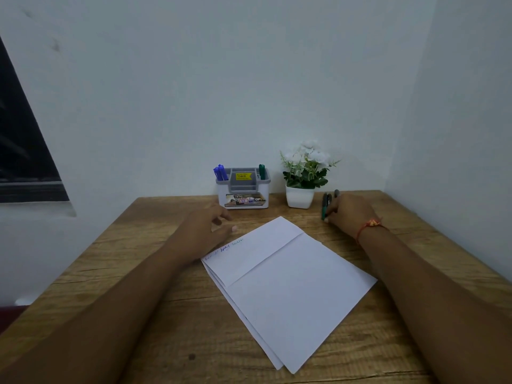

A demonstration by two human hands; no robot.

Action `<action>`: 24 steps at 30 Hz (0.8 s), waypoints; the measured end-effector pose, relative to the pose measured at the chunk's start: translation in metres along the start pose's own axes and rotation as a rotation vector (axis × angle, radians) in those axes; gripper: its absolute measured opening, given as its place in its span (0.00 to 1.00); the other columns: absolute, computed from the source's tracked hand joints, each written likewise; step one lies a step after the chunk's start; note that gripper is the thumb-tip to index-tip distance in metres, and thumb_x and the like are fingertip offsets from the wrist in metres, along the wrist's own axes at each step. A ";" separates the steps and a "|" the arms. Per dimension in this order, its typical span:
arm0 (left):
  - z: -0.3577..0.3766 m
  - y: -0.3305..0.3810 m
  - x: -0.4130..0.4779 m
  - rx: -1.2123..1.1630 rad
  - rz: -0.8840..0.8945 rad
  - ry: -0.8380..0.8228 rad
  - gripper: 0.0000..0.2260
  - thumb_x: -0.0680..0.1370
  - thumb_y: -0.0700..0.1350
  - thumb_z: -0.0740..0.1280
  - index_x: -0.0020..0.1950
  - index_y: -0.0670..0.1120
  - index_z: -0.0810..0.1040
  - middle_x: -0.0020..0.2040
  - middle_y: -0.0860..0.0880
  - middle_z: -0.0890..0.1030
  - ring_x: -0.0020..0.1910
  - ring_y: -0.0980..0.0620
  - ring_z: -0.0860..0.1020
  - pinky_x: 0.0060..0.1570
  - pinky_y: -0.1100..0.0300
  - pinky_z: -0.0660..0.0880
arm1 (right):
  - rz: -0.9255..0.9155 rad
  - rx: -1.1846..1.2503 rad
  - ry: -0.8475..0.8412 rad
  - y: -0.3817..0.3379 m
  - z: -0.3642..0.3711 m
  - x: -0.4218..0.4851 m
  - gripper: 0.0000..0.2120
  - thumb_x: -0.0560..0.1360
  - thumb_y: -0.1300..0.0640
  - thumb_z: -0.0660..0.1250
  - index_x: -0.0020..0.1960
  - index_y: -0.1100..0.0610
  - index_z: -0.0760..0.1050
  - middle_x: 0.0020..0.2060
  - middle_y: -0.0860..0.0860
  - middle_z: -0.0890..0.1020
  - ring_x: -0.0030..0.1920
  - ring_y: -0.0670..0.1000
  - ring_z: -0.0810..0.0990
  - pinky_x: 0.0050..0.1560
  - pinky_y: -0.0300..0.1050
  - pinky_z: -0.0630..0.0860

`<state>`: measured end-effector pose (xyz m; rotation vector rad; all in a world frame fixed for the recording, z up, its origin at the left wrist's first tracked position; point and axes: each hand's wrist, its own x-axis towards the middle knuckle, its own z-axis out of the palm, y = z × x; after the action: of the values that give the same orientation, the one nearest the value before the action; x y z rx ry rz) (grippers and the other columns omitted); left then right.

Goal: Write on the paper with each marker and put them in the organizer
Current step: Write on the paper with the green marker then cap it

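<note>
Right hand (350, 214) on a marker (324, 205)
Pinching it (dark green, near the pot (299, 198)); left hand (206, 227) lies loosely spread by the paper (288, 286).

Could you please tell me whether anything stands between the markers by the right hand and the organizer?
Yes: the plant pot stands on the table between the markers at the right hand and the organizer. The strip in front of the pot, towards the paper, looks free.

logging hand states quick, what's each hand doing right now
Left hand: open, holding nothing, at the paper edge.
Right hand: pinching a green marker on the table.
</note>
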<state>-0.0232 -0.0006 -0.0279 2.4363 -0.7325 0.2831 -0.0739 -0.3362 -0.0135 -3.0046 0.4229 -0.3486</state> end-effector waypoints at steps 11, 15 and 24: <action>0.002 -0.003 0.001 -0.022 -0.011 -0.020 0.12 0.76 0.58 0.68 0.55 0.54 0.79 0.54 0.55 0.81 0.51 0.57 0.78 0.51 0.54 0.79 | -0.046 0.022 -0.031 0.006 0.004 0.007 0.14 0.78 0.59 0.68 0.63 0.52 0.82 0.60 0.57 0.80 0.59 0.57 0.79 0.52 0.43 0.72; 0.002 -0.004 0.002 -0.013 -0.013 -0.026 0.10 0.76 0.59 0.68 0.53 0.57 0.79 0.52 0.56 0.81 0.50 0.59 0.78 0.49 0.56 0.79 | -0.119 -0.030 -0.134 0.003 0.007 0.012 0.15 0.80 0.61 0.65 0.64 0.52 0.82 0.67 0.58 0.78 0.72 0.62 0.70 0.64 0.48 0.72; 0.001 -0.003 0.001 -0.024 0.005 -0.028 0.08 0.76 0.57 0.69 0.51 0.56 0.80 0.51 0.57 0.80 0.49 0.60 0.78 0.48 0.57 0.78 | -0.266 0.003 -0.069 -0.015 0.004 0.001 0.15 0.80 0.54 0.66 0.66 0.48 0.80 0.59 0.49 0.83 0.63 0.52 0.78 0.77 0.61 0.57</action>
<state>-0.0212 0.0003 -0.0300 2.4203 -0.7496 0.2416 -0.0682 -0.3221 -0.0158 -3.0613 0.0151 -0.2612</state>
